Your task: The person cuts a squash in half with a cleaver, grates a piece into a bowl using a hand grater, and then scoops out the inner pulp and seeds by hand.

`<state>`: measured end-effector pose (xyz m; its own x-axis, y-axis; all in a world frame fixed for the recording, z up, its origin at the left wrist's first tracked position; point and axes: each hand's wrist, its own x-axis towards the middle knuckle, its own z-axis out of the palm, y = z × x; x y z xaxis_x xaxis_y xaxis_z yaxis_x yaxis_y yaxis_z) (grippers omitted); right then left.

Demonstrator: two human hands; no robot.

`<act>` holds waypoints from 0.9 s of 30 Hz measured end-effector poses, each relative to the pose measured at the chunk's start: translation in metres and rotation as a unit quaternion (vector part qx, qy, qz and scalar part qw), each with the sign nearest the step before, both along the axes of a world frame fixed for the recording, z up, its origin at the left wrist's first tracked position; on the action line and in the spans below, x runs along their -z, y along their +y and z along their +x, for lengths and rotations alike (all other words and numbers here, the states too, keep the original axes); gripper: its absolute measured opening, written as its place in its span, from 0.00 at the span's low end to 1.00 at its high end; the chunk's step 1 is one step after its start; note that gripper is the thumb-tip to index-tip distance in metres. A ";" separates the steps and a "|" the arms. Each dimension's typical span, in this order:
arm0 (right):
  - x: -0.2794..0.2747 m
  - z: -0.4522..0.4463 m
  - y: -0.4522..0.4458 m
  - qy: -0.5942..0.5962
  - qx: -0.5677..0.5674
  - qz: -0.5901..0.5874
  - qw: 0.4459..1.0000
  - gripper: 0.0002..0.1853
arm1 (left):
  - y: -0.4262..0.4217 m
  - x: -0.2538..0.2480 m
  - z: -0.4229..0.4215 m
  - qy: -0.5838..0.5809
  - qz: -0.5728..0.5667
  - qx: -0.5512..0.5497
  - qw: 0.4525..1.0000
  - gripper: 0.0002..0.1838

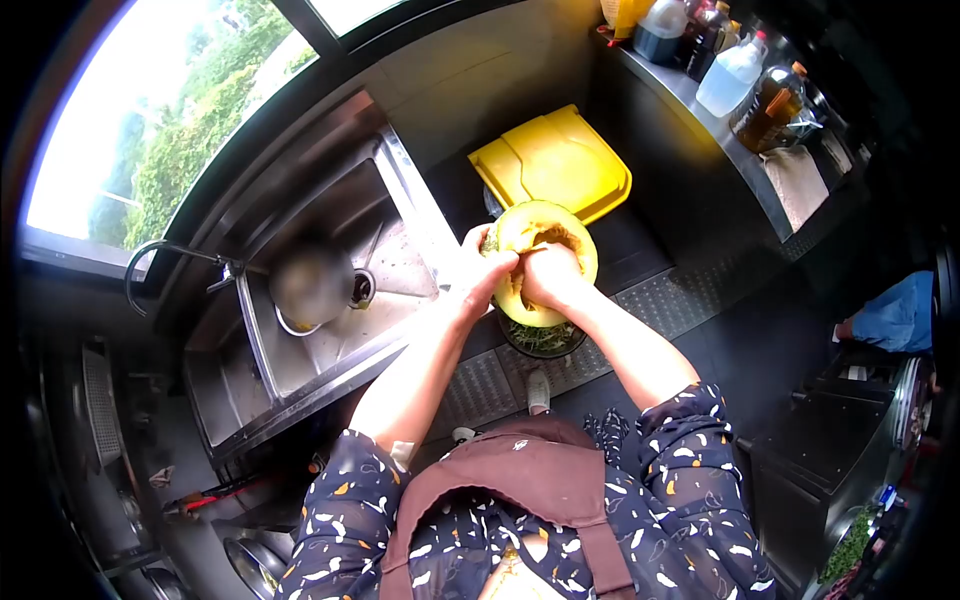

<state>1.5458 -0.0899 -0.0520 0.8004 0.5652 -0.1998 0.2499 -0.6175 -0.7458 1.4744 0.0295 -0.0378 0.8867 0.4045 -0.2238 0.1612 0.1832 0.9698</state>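
Note:
A halved pumpkin with yellow-orange flesh and a hollow middle is held up in front of me, its cut side facing me. My left hand grips its rind from the left, thumb over the rim. Inside the hollow is my right hand; its fingers are hidden by the flesh, so I cannot see whether they hold anything. Directly beneath the pumpkin stands a bin with green scraps, partly covered by it.
A steel sink with a round pot in it runs along the left. Behind the pumpkin is a yellow bin lid. Several bottles and jugs stand on a counter at upper right. Another person's blue-clad leg shows at right.

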 end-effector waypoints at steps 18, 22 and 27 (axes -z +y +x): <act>-0.036 0.026 -0.062 0.184 0.084 0.345 0.917 0.04 | 0.034 0.011 0.038 0.066 0.315 -0.128 0.938 0.34; 0.025 0.010 -0.068 0.102 0.124 0.199 0.967 0.10 | 0.040 0.019 0.039 0.055 0.302 -0.169 0.936 0.35; 0.158 0.010 -0.059 0.126 0.007 0.047 0.991 0.24 | 0.038 0.012 0.038 0.044 0.298 -0.171 0.938 0.35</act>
<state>1.5560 -0.1490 -0.2099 0.7396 0.5807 -0.3404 0.0411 -0.5437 -0.8383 1.5125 0.0673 -0.0499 0.6714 0.7381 0.0669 0.2755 -0.3323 0.9020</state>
